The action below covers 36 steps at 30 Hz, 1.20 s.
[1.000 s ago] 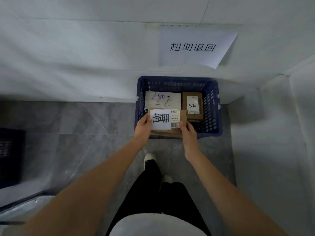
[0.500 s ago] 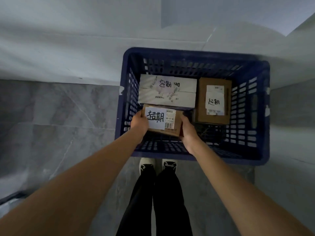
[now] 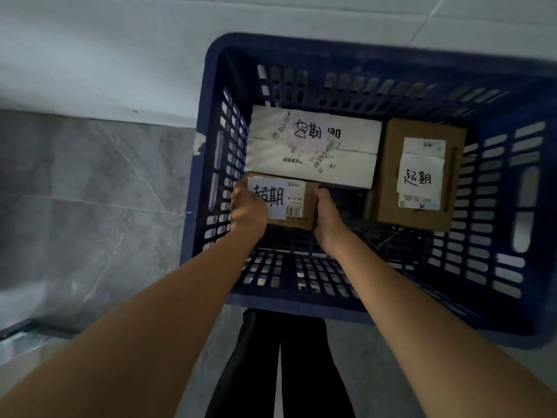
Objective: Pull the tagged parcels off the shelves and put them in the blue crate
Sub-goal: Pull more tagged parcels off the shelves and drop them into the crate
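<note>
Grey floor; blue crate (image 3: 509, 327) cut off; hands (image 3: 289, 212) hide parcel (image 3: 297, 203) edges.

Both bare forearms extend forward and down, converging. Left hand (image 3: 248, 211) curled, back of hand up, gripping the small parcel (image 3: 297, 206) at its left end. Right hand (image 3: 327, 217) curled at its right end, thumb on top. Dark-trousered legs below.

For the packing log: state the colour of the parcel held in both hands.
Brown cardboard parcel, white handwritten tag; head view shows it.
</note>
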Each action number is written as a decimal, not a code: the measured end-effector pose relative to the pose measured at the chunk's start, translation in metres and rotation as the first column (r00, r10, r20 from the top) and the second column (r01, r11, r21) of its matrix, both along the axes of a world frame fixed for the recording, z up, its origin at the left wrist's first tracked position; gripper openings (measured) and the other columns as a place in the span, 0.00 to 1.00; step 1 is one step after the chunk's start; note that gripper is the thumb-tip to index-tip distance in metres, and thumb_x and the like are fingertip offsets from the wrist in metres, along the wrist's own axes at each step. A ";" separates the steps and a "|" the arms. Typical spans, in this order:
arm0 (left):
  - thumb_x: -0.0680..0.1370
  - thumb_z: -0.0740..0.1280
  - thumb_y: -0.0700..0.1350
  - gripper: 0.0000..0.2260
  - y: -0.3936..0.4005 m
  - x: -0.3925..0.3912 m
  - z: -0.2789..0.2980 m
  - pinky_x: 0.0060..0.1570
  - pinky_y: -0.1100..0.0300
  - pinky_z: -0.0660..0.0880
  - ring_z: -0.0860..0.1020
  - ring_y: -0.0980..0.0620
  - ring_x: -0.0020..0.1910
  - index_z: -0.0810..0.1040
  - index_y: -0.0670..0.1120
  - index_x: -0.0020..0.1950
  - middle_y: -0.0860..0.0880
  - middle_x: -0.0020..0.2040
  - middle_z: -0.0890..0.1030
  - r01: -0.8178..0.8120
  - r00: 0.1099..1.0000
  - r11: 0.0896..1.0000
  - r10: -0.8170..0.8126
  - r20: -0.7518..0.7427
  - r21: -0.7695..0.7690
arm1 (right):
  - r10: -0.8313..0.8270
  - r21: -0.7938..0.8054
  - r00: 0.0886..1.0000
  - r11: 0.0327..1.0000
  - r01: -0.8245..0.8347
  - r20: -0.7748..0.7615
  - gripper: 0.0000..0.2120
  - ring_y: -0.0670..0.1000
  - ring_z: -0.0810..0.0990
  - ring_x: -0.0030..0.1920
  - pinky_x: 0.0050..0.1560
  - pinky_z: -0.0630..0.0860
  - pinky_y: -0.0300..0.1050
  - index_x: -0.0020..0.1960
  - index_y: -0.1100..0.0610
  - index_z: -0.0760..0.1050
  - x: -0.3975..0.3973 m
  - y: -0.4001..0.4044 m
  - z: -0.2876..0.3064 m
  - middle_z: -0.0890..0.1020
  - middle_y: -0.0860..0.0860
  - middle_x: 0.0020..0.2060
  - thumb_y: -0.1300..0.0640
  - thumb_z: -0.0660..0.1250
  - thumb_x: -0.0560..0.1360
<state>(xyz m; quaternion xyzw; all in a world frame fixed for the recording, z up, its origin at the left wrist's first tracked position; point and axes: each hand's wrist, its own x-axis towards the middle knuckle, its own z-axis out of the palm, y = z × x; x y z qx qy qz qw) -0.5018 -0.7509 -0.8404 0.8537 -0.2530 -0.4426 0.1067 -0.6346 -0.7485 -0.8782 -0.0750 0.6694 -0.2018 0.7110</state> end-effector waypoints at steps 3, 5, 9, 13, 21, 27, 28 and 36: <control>0.83 0.52 0.39 0.15 -0.001 0.002 0.006 0.47 0.53 0.74 0.77 0.42 0.55 0.64 0.45 0.69 0.41 0.61 0.75 0.019 1.000 1.000 -0.019 0.022 -0.008 | 0.068 -0.001 0.998 0.998 -0.068 -0.004 0.27 0.54 0.79 0.59 0.66 0.72 0.53 0.64 0.52 0.76 0.005 -0.003 0.007 0.81 0.52 0.59 0.38 0.57 0.73; 0.83 0.52 0.39 0.15 -0.004 -0.001 0.014 0.49 0.51 0.77 0.78 0.44 0.50 0.65 0.45 0.69 0.41 0.60 0.75 0.015 1.000 0.999 -0.015 0.025 -0.029 | 0.086 0.008 0.995 0.996 -0.086 -0.046 0.23 0.53 0.78 0.57 0.57 0.75 0.48 0.63 0.55 0.74 0.005 -0.002 0.010 0.80 0.52 0.57 0.42 0.54 0.77; 0.82 0.53 0.39 0.17 -0.011 -0.004 0.047 0.46 0.52 0.75 0.76 0.47 0.47 0.65 0.45 0.71 0.42 0.59 0.74 0.024 0.999 0.999 -0.022 0.039 -0.034 | 0.168 -0.076 0.959 0.979 -0.190 -0.229 0.09 0.50 0.71 0.50 0.46 0.69 0.43 0.48 0.47 0.68 -0.001 0.003 0.040 0.73 0.48 0.49 0.49 0.50 0.78; 0.81 0.54 0.40 0.19 -0.015 -0.006 0.105 0.54 0.50 0.75 0.75 0.41 0.59 0.64 0.44 0.73 0.41 0.67 0.72 0.172 0.985 0.985 -0.171 0.038 -0.033 | 0.247 -0.238 0.866 0.896 -0.375 -0.435 0.23 0.52 0.63 0.74 0.74 0.59 0.47 0.78 0.56 0.58 -0.015 -0.002 0.119 0.64 0.51 0.75 0.54 0.49 0.84; 0.80 0.56 0.43 0.14 0.011 0.018 0.293 0.54 0.45 0.77 0.77 0.40 0.54 0.75 0.43 0.62 0.42 0.57 0.78 0.474 0.880 0.870 -0.463 0.104 -0.135 | 0.443 -0.338 0.576 0.507 -0.793 -0.687 0.26 0.52 0.49 0.79 0.77 0.50 0.49 0.80 0.58 0.52 -0.029 -0.018 0.315 0.53 0.54 0.79 0.52 0.49 0.84; 0.82 0.56 0.48 0.23 0.037 0.058 0.439 0.76 0.52 0.54 0.55 0.46 0.77 0.59 0.42 0.77 0.45 0.77 0.60 0.649 0.721 0.733 -0.506 0.473 -0.204 | 0.386 -0.389 0.454 0.239 -0.890 -0.803 0.26 0.52 0.46 0.79 0.78 0.44 0.50 0.80 0.59 0.50 -0.008 -0.008 0.456 0.52 0.54 0.80 0.52 0.49 0.85; 0.82 0.55 0.49 0.24 0.040 0.067 0.458 0.76 0.52 0.51 0.52 0.47 0.78 0.57 0.43 0.77 0.45 0.78 0.58 0.668 0.693 0.716 -0.499 0.519 -0.202 | 0.366 -0.382 0.429 0.196 -0.903 -0.826 0.26 0.52 0.46 0.79 0.78 0.43 0.50 0.80 0.59 0.50 -0.002 -0.008 0.477 0.51 0.54 0.80 0.53 0.48 0.85; 0.82 0.54 0.50 0.28 0.113 0.130 0.605 0.77 0.52 0.45 0.47 0.47 0.79 0.51 0.42 0.79 0.46 0.80 0.52 0.637 0.553 0.716 -0.167 0.817 -0.285 | 0.093 -0.378 0.367 -0.203 -0.903 -0.926 0.27 0.54 0.45 0.79 0.78 0.42 0.51 0.80 0.61 0.48 0.084 0.024 0.626 0.50 0.56 0.80 0.54 0.50 0.84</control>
